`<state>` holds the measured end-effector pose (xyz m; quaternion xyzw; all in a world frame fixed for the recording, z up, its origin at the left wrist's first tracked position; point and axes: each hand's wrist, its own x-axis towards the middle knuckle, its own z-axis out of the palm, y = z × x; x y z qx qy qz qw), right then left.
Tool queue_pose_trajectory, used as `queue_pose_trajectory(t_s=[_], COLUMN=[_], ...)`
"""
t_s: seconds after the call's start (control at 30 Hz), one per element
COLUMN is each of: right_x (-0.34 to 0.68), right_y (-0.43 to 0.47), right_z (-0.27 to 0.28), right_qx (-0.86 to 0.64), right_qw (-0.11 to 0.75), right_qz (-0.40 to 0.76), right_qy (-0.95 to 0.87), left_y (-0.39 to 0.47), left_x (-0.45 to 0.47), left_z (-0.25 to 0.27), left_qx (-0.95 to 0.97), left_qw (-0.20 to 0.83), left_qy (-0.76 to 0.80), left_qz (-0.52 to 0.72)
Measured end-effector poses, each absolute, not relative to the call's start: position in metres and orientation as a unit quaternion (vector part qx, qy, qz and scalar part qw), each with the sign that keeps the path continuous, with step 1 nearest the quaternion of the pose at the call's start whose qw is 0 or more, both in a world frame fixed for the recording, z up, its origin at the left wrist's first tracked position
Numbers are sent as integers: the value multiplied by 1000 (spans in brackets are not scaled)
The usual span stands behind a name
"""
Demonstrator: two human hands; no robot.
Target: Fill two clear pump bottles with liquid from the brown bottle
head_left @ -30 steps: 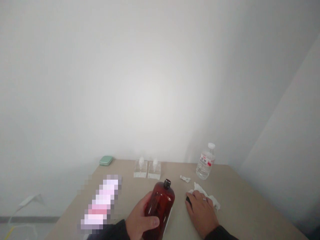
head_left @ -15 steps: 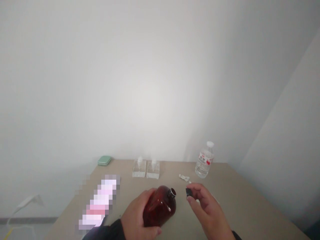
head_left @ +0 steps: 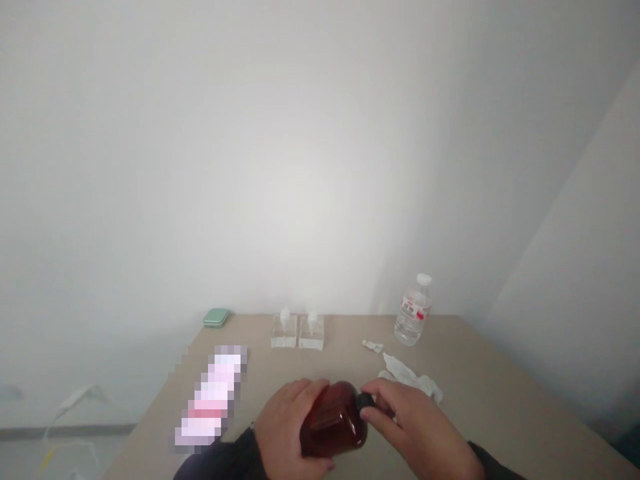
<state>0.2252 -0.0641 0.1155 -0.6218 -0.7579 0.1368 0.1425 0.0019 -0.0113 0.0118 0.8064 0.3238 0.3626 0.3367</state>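
Note:
My left hand [head_left: 286, 427] is wrapped round the body of a dark amber bottle [head_left: 336, 421], which is tilted with its neck toward the right. Between the thumb and fingers of my right hand [head_left: 411, 421] is a small black cap [head_left: 365, 402], held at the bottle's mouth. The cap and my fingers hide the neck, so how far the cap sits on it cannot be seen. A crumpled white tissue [head_left: 407, 375] lies on the table just beyond my right hand.
Two clear square bottles [head_left: 284, 332] with white tops stand near the wall. A clear water bottle [head_left: 413, 313] is at the back right, with a small white scrap [head_left: 373, 346] before it. A green case [head_left: 216, 317] and a blurred-out lit screen [head_left: 210, 400] lie left on the table [head_left: 505, 407].
My right hand has brought the black cap left onto the bottle's mouth, which was uncovered before. The amber bottle has shifted slightly right in view, and more of the tissue shows.

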Motion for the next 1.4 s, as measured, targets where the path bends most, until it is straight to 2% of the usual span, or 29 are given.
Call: queue_pose_trajectory(t_s=[0.1,0.17,0.27,0.37,0.57,0.63,0.7,0.77,0.87,0.97,1.07,1.23,1.4], right_x=[224,226,232,231,224,226,231,237,239,235,229,219,209], right_y=[-63,-66,-72,-77,-73,-73,-76,-79,-83,-82,-78,-65,-56], right_z=[117,119,128,135,122,120,122,127,132,129,120,112,115], right_qx=[-662,-645,-575,-557,-622,-618,-598,-564,-544,-585,-608,-565,-579], right_qw=[90,115,178,176,109,119,158,191,189,149,102,15,-13], right_qz=[62,56,155,210,81,45,76,158,220,166,63,-95,-132], right_qy=[-741,-754,-783,-784,-771,-776,-782,-787,-787,-780,-785,-820,-804], left_y=[-15,-17,-18,-20,-23,-23,-23,-23,-23,-23,-21,-19,-23], left_x=[4,4,4,4,5,5,5,4,4,5,5,3,7], left_z=[19,23,29,34,42,41,41,41,41,39,35,32,35], left_qx=[846,856,865,873,885,884,881,878,882,887,886,883,868], left_qw=[259,245,238,229,208,210,214,222,227,215,211,237,229], left_qy=[333,324,308,307,314,310,305,301,299,304,310,293,330], left_qz=[325,320,315,301,273,281,292,298,286,273,271,281,292])
